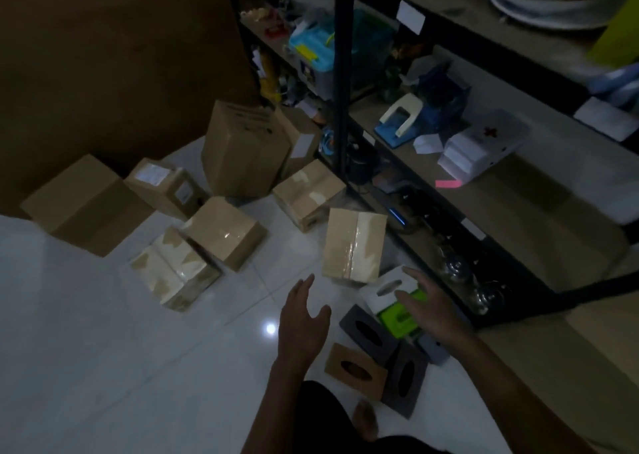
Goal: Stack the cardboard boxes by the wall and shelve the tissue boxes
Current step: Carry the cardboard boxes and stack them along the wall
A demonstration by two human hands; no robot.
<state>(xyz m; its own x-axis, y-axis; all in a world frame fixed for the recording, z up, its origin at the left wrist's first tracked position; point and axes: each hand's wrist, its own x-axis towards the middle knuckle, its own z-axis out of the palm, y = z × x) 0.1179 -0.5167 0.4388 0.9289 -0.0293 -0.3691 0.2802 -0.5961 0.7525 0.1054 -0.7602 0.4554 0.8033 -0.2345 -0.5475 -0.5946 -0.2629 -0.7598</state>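
a dim room with a glossy white tiled floor (138,350), a brown wall (103,56) at the back left and a dark metal shelf unit (342,73) running along the right. no writing can be read anywhere; the only marks are a white shipping label on one small cardboard box (162,187), blank white tags on the shelf edges, and a red cross on a white case (484,146) on the middle shelf.

the cardboard boxes lie scattered on the floor, not stacked: a tall box (245,149) near the shelf post, a large box (83,204) by the wall, and several taped small ones between them, the nearest a taped box (352,244) tilted just beyond the hands.

the tissue boxes sit on the floor at the foot of the shelf: a white one (387,287), a green one (397,319), two dark grey ones (366,332) and a brown one (356,367), close together.

the left hand (304,322) is spread, fingers straight, holding nothing. the right hand (428,301) is also spread, above the green and white tissue boxes; contact cannot be told.

a blue stapler-like tool (397,121) and a light blue tub (311,52) crowd the shelves.
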